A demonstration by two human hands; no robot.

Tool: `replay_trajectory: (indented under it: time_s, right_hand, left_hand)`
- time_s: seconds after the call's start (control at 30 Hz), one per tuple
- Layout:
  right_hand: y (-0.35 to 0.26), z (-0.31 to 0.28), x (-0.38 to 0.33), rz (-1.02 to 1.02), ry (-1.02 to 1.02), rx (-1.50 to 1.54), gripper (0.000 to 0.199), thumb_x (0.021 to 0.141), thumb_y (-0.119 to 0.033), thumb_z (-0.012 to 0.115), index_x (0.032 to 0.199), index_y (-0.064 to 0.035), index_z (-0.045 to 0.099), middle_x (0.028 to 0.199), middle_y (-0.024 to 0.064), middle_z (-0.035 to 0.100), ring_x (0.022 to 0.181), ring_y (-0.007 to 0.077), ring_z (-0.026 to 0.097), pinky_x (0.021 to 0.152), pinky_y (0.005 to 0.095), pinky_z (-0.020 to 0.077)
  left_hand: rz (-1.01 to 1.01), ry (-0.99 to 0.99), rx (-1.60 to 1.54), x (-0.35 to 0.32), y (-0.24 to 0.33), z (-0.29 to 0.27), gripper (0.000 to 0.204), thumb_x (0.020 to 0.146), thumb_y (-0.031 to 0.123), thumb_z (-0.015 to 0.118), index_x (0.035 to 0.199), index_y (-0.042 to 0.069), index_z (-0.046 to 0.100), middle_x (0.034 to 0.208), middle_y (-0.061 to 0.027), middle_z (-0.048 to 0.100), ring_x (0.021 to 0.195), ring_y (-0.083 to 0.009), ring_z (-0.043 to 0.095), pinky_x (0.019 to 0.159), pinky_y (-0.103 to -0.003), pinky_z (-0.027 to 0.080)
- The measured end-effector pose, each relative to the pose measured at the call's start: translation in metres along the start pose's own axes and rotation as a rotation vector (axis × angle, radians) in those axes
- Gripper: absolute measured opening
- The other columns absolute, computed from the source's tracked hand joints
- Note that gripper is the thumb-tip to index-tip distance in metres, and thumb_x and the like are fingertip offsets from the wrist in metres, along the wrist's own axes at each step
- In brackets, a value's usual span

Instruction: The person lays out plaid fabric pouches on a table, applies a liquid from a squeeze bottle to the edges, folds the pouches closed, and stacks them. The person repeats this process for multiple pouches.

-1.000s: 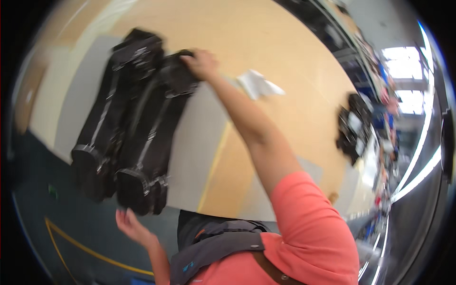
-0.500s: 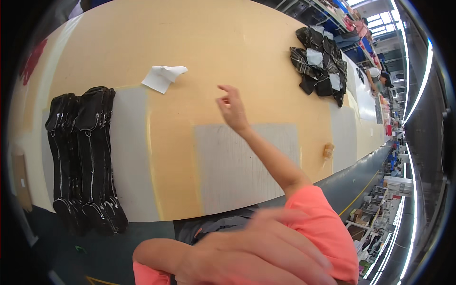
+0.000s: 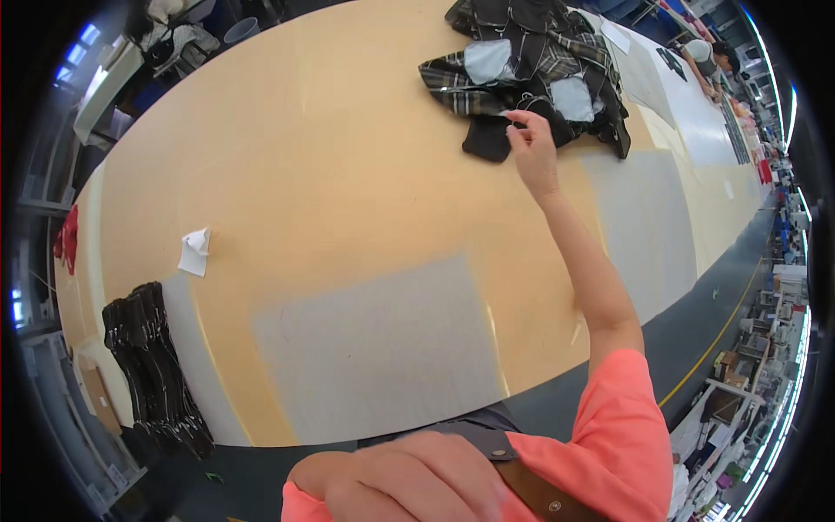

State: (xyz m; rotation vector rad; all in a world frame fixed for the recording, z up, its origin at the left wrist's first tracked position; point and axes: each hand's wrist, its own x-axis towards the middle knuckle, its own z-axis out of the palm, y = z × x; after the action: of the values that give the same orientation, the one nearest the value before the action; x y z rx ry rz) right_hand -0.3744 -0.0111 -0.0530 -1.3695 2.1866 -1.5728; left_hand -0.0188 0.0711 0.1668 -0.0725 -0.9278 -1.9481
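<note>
My right hand [image 3: 532, 143] reaches to the front edge of a heap of black and plaid zippered fabric pieces [image 3: 557, 65]. Its fingers are bent, with a gap between thumb and forefinger and nothing visible in them. Just beside the fingertips lies a plain black flap [image 3: 487, 139] of the heap. Pale silvery patches [image 3: 489, 63] show on some pieces. Low in the view, close to my body, my left hand [image 3: 417, 478] shows the back of its bent fingers; the fingertips are hidden.
Long black zippered pieces [image 3: 152, 357] lie stacked at the table's left end, near a crumpled white paper [image 3: 195, 252]. Grey sheets [image 3: 383, 348] are taped to the tan table [image 3: 348, 174]. Red fabric [image 3: 66, 239] lies at the far left. Another person [image 3: 709, 61] works far right.
My right hand has moved right, from over the bare table to the heap. The view has swung right, so the heap looks nearer and the black stack farther off. My left hand remains low.
</note>
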Motion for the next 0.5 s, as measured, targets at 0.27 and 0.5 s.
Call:
replay_trajectory:
  time_s: [0.27, 0.5]
  right_hand:
    - [0.153, -0.045, 0.173, 0.160, 0.098, -0.447, 0.060, 0.080, -0.044, 0.068, 0.118, 0.0006, 0.055, 0.121, 0.0207, 0.058, 0.112, 0.0368, 0.055, 0.096, 0.0432, 0.0421]
    - [0.164, -0.010, 0.263, 0.492, -0.059, -0.944, 0.103, 0.067, -0.081, 0.057, 0.127, 0.0024, 0.052, 0.133, 0.0220, 0.050, 0.126, 0.0373, 0.045, 0.102, 0.0492, 0.0337]
  left_hand:
    - [-0.574, 0.561, 1.170, -0.005, -0.141, -0.208, 0.029, 0.089, 0.017, 0.063, 0.113, 0.002, 0.057, 0.118, -0.0136, 0.055, 0.104, -0.0297, 0.054, 0.090, -0.039, 0.043]
    - [-0.450, 0.314, 2.173, -0.067, -0.182, -0.313, 0.048, 0.083, 0.024, 0.066, 0.125, 0.007, 0.051, 0.138, -0.0171, 0.040, 0.133, -0.0363, 0.033, 0.109, -0.053, 0.023]
